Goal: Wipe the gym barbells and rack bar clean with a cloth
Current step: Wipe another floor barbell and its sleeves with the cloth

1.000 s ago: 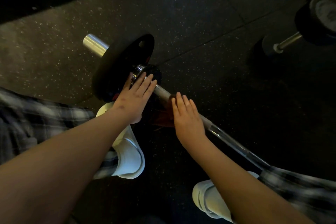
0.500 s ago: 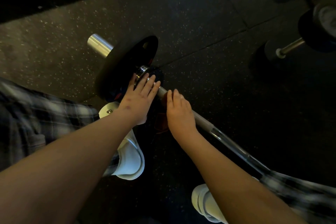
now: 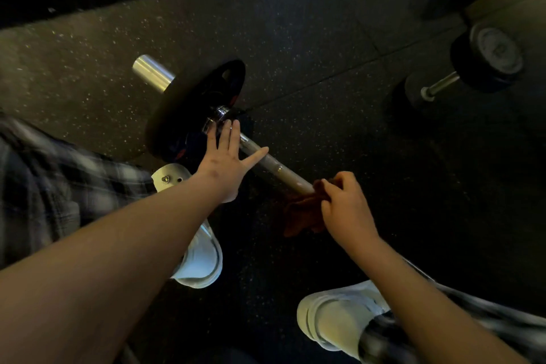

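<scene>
Steel barbell shaft (image 3: 274, 168), long and dull grey, lay across the black speckled rubber floor (image 3: 325, 53) with a round black weight plate (image 3: 189, 109) loaded on its far end and a bright chrome sleeve (image 3: 152, 72) jutting past it. The left hand (image 3: 227, 156) rested flat at the collar, its grip spread, fingers straight against the plate and thumb stretched out along the shaft. The right hand (image 3: 345, 204) sat lower on the shaft, its grip curled round a bunched reddish-brown cloth (image 3: 301, 216), most of which hung loose beneath the bar. A black rubber-ended dumbbell (image 3: 484, 62) stood well apart to the right. The likeliest trouble was the bar rolling on its plate, since the flat left hand only steadied it and did not clasp it; a hard pull of the cloth could turn it toward the white shoe (image 3: 204, 260) just beside the plate. The loose cloth might also slip off, leaving bare fingers on the metal, and the stretch under the left hand could go unwiped. Against half a second before, the right hand had slid away from the collar and down the shaft, changing from lying flat to clutching the cloth, while the left thumb had swung outward.
</scene>
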